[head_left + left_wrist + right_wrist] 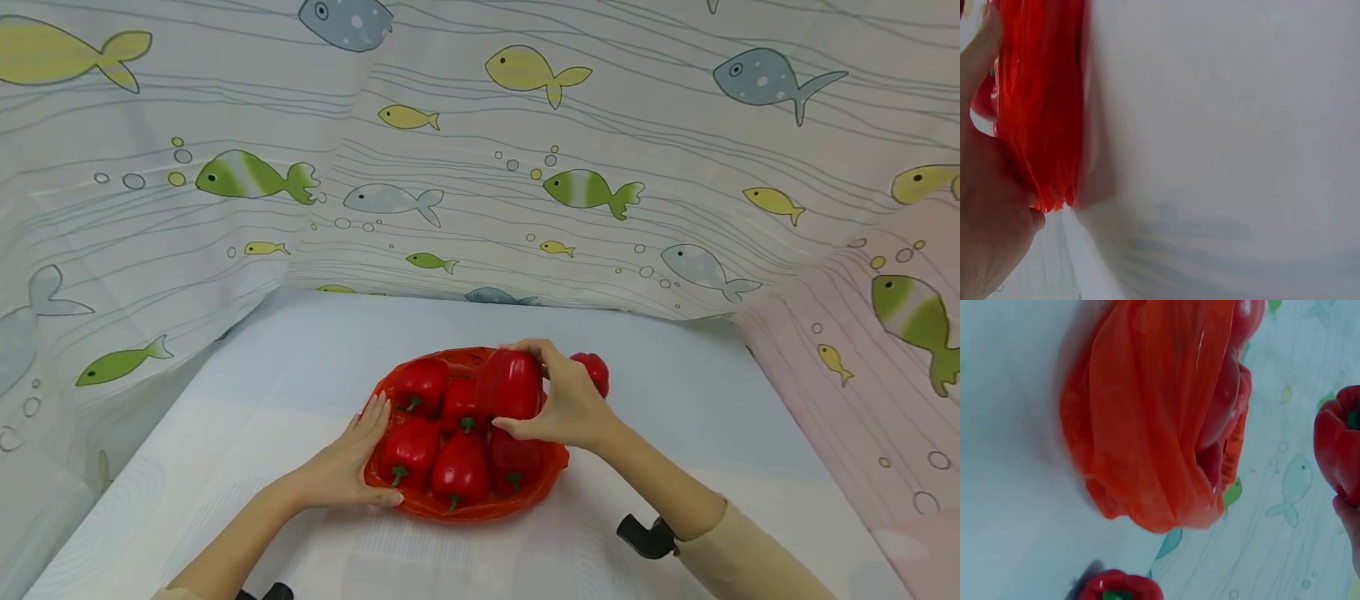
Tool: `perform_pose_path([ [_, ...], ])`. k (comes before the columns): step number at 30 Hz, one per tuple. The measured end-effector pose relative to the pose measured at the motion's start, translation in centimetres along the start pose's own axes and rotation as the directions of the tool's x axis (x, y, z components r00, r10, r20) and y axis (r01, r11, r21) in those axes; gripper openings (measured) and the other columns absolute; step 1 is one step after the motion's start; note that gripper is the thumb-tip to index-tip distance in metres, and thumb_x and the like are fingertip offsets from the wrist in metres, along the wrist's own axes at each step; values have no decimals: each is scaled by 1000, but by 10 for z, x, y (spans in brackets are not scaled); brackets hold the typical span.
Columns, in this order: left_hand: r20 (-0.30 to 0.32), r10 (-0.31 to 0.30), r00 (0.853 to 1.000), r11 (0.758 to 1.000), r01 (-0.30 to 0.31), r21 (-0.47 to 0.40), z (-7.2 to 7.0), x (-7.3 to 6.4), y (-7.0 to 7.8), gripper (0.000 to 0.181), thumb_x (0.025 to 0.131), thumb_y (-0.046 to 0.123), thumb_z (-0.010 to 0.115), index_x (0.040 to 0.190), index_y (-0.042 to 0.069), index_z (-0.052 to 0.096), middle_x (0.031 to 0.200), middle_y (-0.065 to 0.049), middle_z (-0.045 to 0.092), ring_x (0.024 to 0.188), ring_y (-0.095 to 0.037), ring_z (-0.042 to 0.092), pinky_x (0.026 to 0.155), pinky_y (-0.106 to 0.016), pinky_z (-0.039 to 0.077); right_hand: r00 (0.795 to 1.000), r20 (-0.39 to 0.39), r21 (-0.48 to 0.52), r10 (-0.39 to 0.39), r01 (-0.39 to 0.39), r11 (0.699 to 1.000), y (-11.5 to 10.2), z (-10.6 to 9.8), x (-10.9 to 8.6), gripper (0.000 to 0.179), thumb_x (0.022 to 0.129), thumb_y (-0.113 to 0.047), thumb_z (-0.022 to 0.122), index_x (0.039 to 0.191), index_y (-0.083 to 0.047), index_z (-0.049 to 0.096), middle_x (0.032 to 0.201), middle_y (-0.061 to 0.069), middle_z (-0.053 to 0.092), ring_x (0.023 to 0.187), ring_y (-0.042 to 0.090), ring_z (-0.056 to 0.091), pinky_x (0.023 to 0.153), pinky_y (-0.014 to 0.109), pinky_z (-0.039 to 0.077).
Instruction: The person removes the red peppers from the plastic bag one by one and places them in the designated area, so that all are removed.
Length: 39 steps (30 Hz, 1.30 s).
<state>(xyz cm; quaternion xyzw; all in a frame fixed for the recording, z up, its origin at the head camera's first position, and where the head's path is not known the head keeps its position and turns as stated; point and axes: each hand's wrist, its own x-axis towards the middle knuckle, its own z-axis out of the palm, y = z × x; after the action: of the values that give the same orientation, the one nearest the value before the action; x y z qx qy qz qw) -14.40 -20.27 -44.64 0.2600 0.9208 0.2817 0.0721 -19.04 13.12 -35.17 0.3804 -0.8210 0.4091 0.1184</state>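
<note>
A red plastic bag [551,475] stands with its mouth rolled open, and several red bell peppers [461,471] with green stems lie in it. My right hand [573,400] grips another red bell pepper [512,383] between thumb and fingers. From the head it overlaps the bag's right back part; the right wrist view shows this held pepper [1338,447] apart from the bag [1147,425]. On the bag's left side rests my left hand [341,467], fingers straight and thumb spread along the rim. In the left wrist view that hand [991,200] touches the bag's side [1044,94].
One more red bell pepper [596,372] lies on the white table [660,400] to the right of the bag, partly hidden behind my right hand. A cloth printed with fish [480,233] hangs around the back and sides. Black wrist mounts [645,537] sit at my forearms.
</note>
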Motion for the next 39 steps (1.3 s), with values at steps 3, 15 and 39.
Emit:
perform_pose_path([
  [3,2,2,1000,1000,-2,0,0,0,0,125,72,62,74,149,-11,8,157,-26,1,144,-41,1,110,-63,11,1000,-15,-15,-5,5,1000,5,-9,-5,78,64,-18,89,127,-7,44,128,0,59,108,15,59,82,34,56],
  [15,2,9,1000,1000,-9,-5,1,1,0,125,72,61,74,149,-11,7,157,-27,0,144,-41,2,110,-64,11,999,-32,-51,11,-13,999,17,-30,-26,77,63,-15,90,125,-4,46,128,4,60,100,20,64,75,35,58],
  [39,8,10,1000,1000,-10,-8,1,2,-1,125,72,61,74,148,-12,9,157,-28,2,144,-41,2,110,-64,11,993,-113,-212,37,-60,975,28,-68,-56,84,56,-10,92,125,-2,46,124,3,61,106,14,57,78,30,56],
])
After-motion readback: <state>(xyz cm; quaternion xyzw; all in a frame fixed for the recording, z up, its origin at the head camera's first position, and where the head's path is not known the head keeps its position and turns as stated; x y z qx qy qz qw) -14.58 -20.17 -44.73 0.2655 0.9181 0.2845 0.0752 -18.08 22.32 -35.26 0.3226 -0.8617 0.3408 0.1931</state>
